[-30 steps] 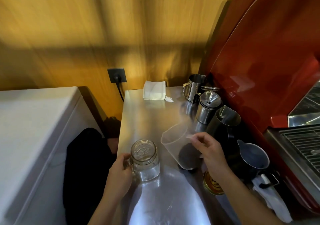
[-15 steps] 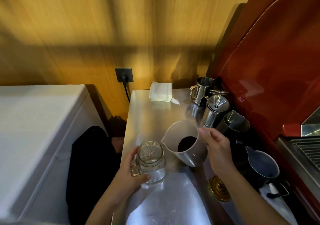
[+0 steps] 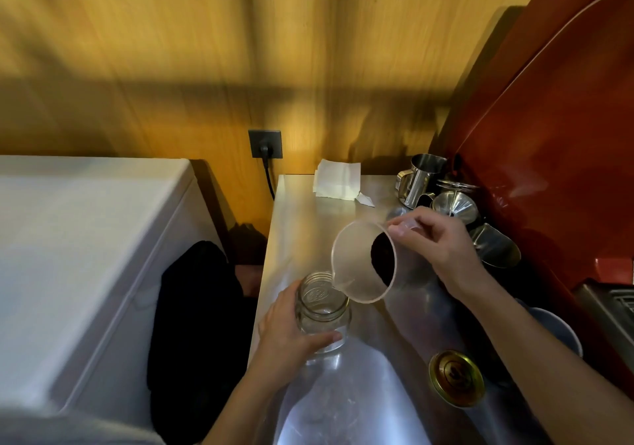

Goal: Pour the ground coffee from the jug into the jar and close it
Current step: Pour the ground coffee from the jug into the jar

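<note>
A clear glass jar (image 3: pixel 322 311) stands upright on the steel counter (image 3: pixel 377 393), open and empty. My left hand (image 3: pixel 291 338) wraps around its left side and front. My right hand (image 3: pixel 435 242) holds a translucent plastic jug (image 3: pixel 360 262) by its far rim, tipped steeply to the left with its spout just over the jar's mouth. Dark ground coffee (image 3: pixel 382 261) sits at the jug's bottom, none is falling. The gold jar lid (image 3: pixel 456 377) lies flat on the counter to the right of the jar.
Steel pitchers (image 3: pixel 418 177), a funnel (image 3: pixel 454 206) and another pitcher (image 3: pixel 495 247) crowd the back right beside the red espresso machine (image 3: pixel 555 170). A folded white cloth (image 3: pixel 338 180) lies at the back. A white chest (image 3: pixel 79 256) stands left of the counter, with a dark gap between.
My right hand has lifted the jug off the counter and tipped it left until its spout is over the jar. My left hand has stayed on the jar.
</note>
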